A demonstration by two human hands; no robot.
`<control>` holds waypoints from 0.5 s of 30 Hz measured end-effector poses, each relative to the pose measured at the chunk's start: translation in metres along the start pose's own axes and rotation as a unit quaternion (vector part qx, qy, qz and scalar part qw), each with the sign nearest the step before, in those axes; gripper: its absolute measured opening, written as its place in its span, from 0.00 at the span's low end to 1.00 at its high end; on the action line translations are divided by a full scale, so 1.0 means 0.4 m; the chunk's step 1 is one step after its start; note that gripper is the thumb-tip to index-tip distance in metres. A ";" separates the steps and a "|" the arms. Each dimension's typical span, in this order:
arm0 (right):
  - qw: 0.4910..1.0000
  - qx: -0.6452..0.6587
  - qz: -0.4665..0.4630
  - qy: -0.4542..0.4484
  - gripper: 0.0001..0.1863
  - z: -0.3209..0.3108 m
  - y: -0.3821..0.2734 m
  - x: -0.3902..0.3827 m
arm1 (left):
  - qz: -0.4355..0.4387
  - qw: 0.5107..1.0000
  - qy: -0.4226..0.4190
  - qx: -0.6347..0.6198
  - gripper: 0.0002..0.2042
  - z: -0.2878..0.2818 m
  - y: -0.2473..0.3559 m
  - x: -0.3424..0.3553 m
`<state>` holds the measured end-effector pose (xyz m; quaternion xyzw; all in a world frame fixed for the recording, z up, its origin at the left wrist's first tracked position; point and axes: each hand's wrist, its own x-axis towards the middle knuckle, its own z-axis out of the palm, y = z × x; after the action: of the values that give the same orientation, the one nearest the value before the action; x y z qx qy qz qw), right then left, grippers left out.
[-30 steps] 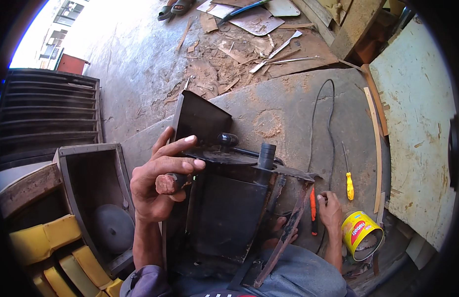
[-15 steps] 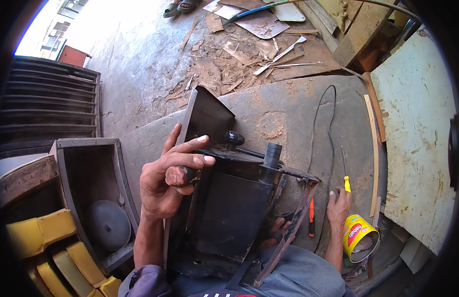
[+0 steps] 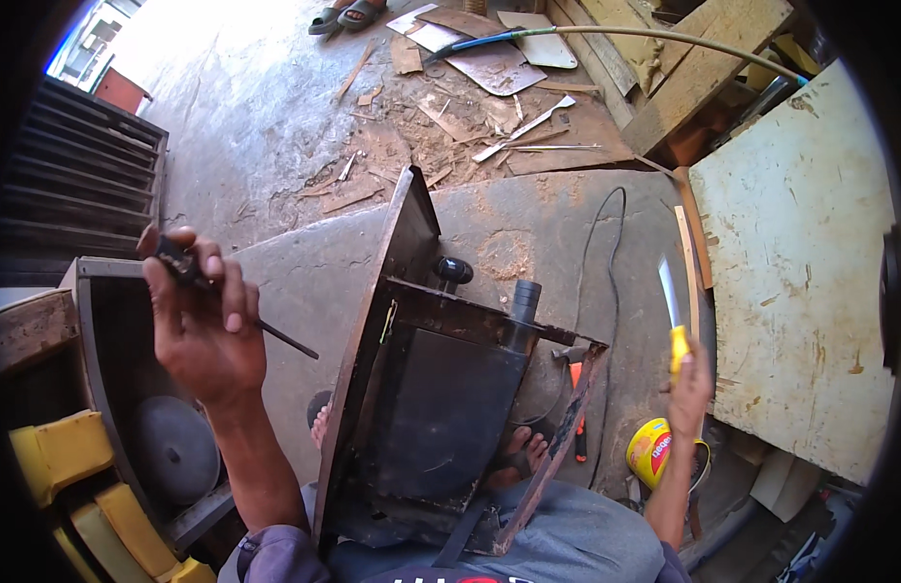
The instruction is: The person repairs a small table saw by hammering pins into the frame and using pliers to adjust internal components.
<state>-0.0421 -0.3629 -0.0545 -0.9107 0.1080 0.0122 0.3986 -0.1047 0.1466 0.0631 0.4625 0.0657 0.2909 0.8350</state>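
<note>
On the lap [image 3: 591,539] rests a dark metal housing [image 3: 436,418], best braced firmly. Past its right edge, the right hand [image 3: 691,391] grips a yellow-handled screwdriver [image 3: 679,346]; past its left, the left hand [image 3: 205,335] holds a slim-shafted black tool [image 3: 290,341].

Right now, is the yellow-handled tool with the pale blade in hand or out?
In hand: the right hand grips the yellow handle; the pale blade points away.
</note>
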 end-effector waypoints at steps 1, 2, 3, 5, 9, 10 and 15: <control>0.994 0.105 -0.001 0.019 0.18 -0.031 -0.176 -0.029 | -0.019 0.998 0.040 0.045 0.18 0.005 -0.002 0.001; 0.993 0.106 -0.057 -0.010 0.17 -0.088 -0.277 -0.064 | -0.047 0.981 0.064 0.176 0.18 0.011 -0.006 0.001; 0.988 0.099 -0.108 -0.041 0.16 -0.137 -0.360 -0.103 | -0.040 0.959 0.029 0.279 0.16 0.027 -0.030 -0.005; 0.918 -0.028 -0.359 -0.165 0.14 -0.113 -0.533 -0.118 | -0.078 0.933 -0.033 0.350 0.14 0.022 -0.067 -0.021; 0.809 -0.218 -0.480 -0.260 0.15 0.001 -0.679 -0.110 | -0.019 0.899 -0.076 0.431 0.17 0.060 -0.130 -0.049; 0.807 -0.236 -0.472 -0.266 0.15 0.016 -0.684 -0.102 | -0.074 0.907 -0.065 0.409 0.17 0.083 -0.137 -0.053; 0.784 -0.257 -0.474 -0.307 0.12 0.084 -0.691 -0.073 | -0.018 0.881 -0.077 0.467 0.15 0.065 -0.169 -0.052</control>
<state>-0.0115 -0.1508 0.1257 -0.8641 -0.4725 0.1276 0.1174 -0.0832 0.0891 0.0195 0.8184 0.1375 0.1747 0.5299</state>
